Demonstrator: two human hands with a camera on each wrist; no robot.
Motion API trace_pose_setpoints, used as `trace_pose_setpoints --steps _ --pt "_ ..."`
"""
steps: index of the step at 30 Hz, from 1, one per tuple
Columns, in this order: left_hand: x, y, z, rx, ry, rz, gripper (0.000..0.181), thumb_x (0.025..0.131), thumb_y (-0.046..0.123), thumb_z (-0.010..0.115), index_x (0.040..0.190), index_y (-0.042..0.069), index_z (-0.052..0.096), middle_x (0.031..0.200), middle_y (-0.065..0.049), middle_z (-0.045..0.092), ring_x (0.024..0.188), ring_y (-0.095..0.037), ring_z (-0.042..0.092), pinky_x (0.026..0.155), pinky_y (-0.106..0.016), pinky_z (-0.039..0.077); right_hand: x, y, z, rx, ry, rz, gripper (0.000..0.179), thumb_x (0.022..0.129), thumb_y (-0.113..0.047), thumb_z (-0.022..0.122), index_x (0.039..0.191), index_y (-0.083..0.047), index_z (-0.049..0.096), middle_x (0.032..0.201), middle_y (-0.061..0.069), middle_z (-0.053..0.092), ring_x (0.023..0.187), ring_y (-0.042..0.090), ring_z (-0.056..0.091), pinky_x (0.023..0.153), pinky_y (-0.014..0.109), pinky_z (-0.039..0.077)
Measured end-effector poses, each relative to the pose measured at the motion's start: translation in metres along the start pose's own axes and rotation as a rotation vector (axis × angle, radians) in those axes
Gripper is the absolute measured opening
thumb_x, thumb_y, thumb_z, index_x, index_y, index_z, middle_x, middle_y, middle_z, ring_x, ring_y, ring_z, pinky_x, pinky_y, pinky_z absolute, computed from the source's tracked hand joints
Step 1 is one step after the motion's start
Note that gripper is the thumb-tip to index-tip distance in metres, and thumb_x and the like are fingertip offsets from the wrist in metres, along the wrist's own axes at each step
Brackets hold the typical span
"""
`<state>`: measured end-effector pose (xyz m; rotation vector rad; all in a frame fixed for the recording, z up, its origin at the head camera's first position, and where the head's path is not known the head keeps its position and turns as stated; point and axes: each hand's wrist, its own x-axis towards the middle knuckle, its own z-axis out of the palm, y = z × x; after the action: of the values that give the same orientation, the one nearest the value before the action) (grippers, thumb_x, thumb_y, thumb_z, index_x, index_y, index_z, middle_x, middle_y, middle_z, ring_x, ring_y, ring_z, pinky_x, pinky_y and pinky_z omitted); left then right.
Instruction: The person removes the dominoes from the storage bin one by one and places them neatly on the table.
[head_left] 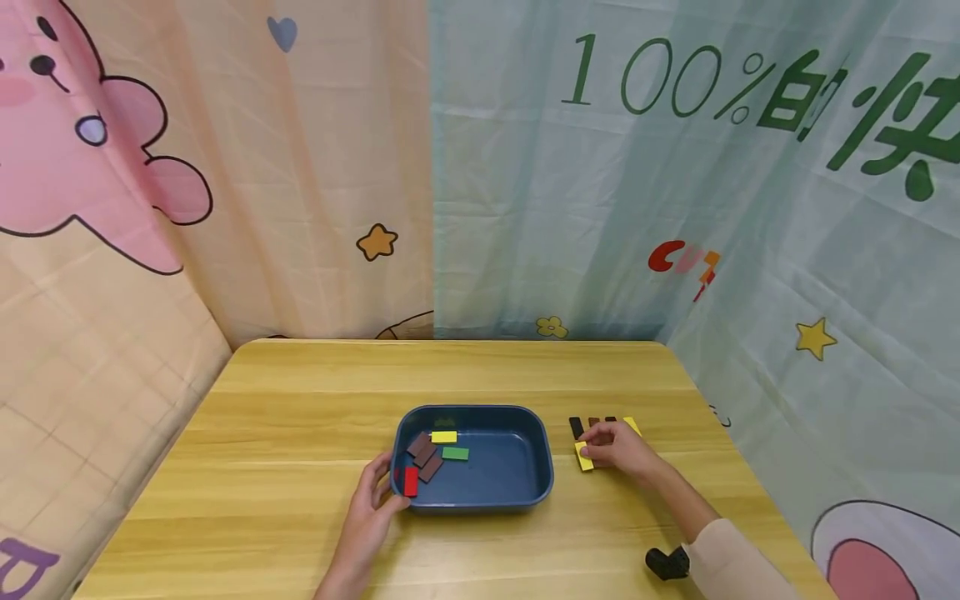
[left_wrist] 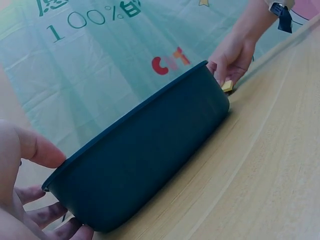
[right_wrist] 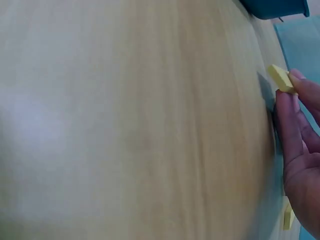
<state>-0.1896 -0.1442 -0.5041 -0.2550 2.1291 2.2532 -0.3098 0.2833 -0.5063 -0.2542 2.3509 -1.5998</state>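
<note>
A dark blue plastic tub (head_left: 487, 507) stands on the wooden table, and my left hand (head_left: 367, 504) grips its left end. In the left wrist view the thumb (left_wrist: 47, 152) lies at the rim while the other fingers are against the outer wall. Inside the tub's left half lie a red block (head_left: 411, 482), several brown blocks (head_left: 425, 454), a yellow block and a green block (head_left: 455, 454). To the right of the tub, my right hand (head_left: 621, 450) pinches another small, flat yellow block (right_wrist: 281, 78) between thumb and fingertips.
Around the right hand lie a black block (head_left: 576, 427), a brown block (head_left: 594, 421), another dark block and a yellow block (head_left: 632, 425), partly hidden by the hand. A black device (head_left: 667, 564) is at the right sleeve. Printed curtains (head_left: 495, 208) hang behind the table.
</note>
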Motion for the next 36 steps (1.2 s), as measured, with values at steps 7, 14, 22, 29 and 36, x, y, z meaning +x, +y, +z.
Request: trace_pose_setpoints --steps 7,14,22,29,36 --pt "0.0 0.001 0.002 -0.006 0.005 -0.006 0.072 0.09 -0.004 0.06 0.157 0.008 0.036 0.159 -0.02 0.036 0.143 -0.045 0.037 0.11 -0.053 0.038 -0.007 0.001 0.005 -0.249 0.066 -0.079 0.017 0.09 -0.008 0.08 0.103 0.001 0.074 0.087 0.006 0.065 0.077 0.02 0.061 0.068 0.026 0.056" --pt "-0.001 -0.001 0.002 -0.018 0.005 -0.009 0.072 0.091 -0.005 0.059 0.157 0.008 0.035 0.159 -0.019 0.035 0.144 -0.044 0.036 0.11 -0.052 0.038 -0.009 0.0 0.01 -0.463 0.113 -0.169 0.013 0.088 -0.011 0.082 0.098 -0.004 0.078 0.083 -0.002 0.065 0.073 0.015 0.056 0.061 0.026 0.05" --pt "-0.001 -0.003 0.001 -0.021 0.004 0.014 0.073 0.091 -0.004 0.058 0.158 0.006 0.031 0.159 -0.021 0.034 0.145 -0.044 0.035 0.107 -0.044 0.041 -0.011 -0.004 0.013 -0.524 0.135 -0.183 0.011 0.089 -0.01 0.08 0.098 -0.005 0.077 0.083 -0.002 0.062 0.073 0.016 0.056 0.062 0.026 0.049" --pt "0.002 -0.004 0.001 -0.054 -0.022 0.003 0.079 0.091 -0.005 0.057 0.162 0.008 0.025 0.165 -0.021 0.026 0.149 -0.043 0.028 0.112 -0.048 0.037 -0.005 -0.013 0.015 -0.495 0.179 -0.189 0.012 0.091 -0.01 0.078 0.101 -0.005 0.075 0.084 -0.004 0.063 0.075 0.014 0.059 0.066 0.027 0.051" --pt "0.002 -0.004 0.0 -0.055 -0.037 -0.004 0.08 0.089 -0.006 0.056 0.162 0.007 0.026 0.167 -0.02 0.023 0.151 -0.044 0.024 0.114 -0.053 0.032 0.002 -0.035 0.013 -0.477 0.135 -0.263 0.015 0.091 -0.005 0.077 0.105 0.001 0.074 0.085 -0.004 0.066 0.074 0.014 0.061 0.067 0.027 0.053"
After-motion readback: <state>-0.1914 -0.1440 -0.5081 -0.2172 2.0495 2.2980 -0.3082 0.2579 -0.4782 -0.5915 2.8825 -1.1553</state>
